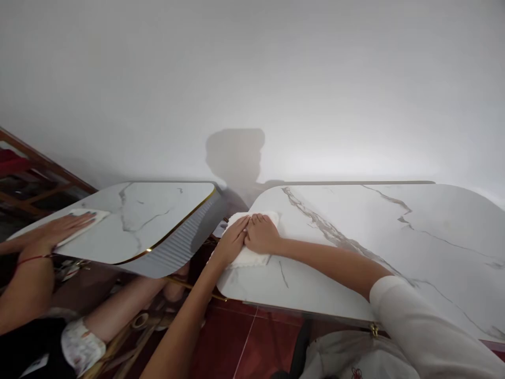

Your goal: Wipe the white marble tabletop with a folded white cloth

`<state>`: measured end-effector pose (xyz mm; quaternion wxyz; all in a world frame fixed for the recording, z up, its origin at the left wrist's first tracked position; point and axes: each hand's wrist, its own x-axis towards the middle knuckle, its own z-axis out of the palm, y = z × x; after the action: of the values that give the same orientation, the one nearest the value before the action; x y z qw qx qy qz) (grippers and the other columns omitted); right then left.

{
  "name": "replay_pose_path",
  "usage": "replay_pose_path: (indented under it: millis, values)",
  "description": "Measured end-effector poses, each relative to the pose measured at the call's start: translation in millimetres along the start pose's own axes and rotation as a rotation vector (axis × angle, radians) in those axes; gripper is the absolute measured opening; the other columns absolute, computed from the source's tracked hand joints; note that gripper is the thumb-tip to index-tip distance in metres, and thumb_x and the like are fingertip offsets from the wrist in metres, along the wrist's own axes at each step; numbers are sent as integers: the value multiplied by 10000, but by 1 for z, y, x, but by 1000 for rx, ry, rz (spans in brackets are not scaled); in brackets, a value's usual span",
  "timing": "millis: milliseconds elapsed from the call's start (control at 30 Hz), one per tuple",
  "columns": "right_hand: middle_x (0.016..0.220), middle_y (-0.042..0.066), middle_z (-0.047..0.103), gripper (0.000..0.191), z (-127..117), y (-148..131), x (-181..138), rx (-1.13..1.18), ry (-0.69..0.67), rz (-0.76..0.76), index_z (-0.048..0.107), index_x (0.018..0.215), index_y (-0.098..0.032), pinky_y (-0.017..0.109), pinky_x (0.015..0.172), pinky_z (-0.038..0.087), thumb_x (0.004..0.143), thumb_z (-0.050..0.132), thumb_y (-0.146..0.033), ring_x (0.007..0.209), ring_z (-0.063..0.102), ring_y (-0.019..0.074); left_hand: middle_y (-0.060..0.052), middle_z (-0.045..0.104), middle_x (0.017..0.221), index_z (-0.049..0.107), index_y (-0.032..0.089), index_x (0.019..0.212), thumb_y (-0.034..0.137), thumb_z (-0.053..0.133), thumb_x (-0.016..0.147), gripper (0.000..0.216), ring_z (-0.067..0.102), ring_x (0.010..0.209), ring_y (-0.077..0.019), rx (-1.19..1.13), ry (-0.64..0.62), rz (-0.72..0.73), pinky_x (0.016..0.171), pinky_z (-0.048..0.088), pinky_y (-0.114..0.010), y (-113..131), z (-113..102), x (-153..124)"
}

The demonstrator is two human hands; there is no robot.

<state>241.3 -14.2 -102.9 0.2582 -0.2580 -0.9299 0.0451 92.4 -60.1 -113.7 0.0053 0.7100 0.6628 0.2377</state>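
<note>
A folded white cloth point(252, 257) lies on the left end of the marble-patterned white tabletop point(335, 210), close to its rounded corner. My left hand point(233, 239) presses on the cloth, fingers held together and pointing away from me. Beside it, touching at the thumbs, my right hand point(262, 234) bears down on the same cloth with its fingers bent. The undersides of both hands are hidden. Brown-grey veins run across the tabletop to the right of the cloth.
To the left, a co-worker's hand point(67, 229) rests on another white cloth point(100, 216) upon a second marbled top point(153, 205) with gold trim and ribbed grey side. A pale wall point(335, 95) stands behind both tops. Wooden slats point(35, 195) are at far left, red floor tiles point(252, 337) below.
</note>
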Motion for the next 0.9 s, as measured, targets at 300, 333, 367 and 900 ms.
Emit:
replay_pose_path:
  millis: [300, 333, 367, 900]
  values:
    - [1243, 200, 552, 476, 22, 67, 70, 33, 14, 105, 510, 1233, 23, 342, 1009, 283, 869, 459, -280, 1172, 453, 257, -116, 562, 1283, 556, 102, 1205, 307, 304, 805, 515, 395, 1301, -211, -126, -10, -16, 1129, 242, -377, -38, 17, 97]
    - [1240, 191, 557, 464, 23, 75, 75, 39, 19, 117, 516, 1227, 11, 335, 1012, 277, 868, 461, -277, 1170, 455, 250, -114, 568, 1275, 553, 101, 1206, 287, 302, 806, 508, 391, 1304, -204, -124, -14, -10, 1129, 241, -372, -40, 21, 106]
    - [1236, 185, 561, 451, 24, 82, 79, 43, 21, 131, 523, 1219, 4, 330, 1012, 273, 867, 461, -271, 1167, 457, 245, -110, 573, 1269, 550, 103, 1208, 265, 303, 804, 501, 388, 1305, -198, -120, -19, -8, 1129, 242, -370, -41, 24, 116]
    - [1152, 184, 611, 398, -3, 180, 67, -74, 6, 335, 540, 1178, -1, 365, 967, 291, 921, 364, -249, 1089, 513, 260, -109, 564, 1286, 573, 76, 1195, 181, 319, 821, 464, 501, 1184, -199, -89, -118, 155, 1062, 332, -313, 16, 75, 221]
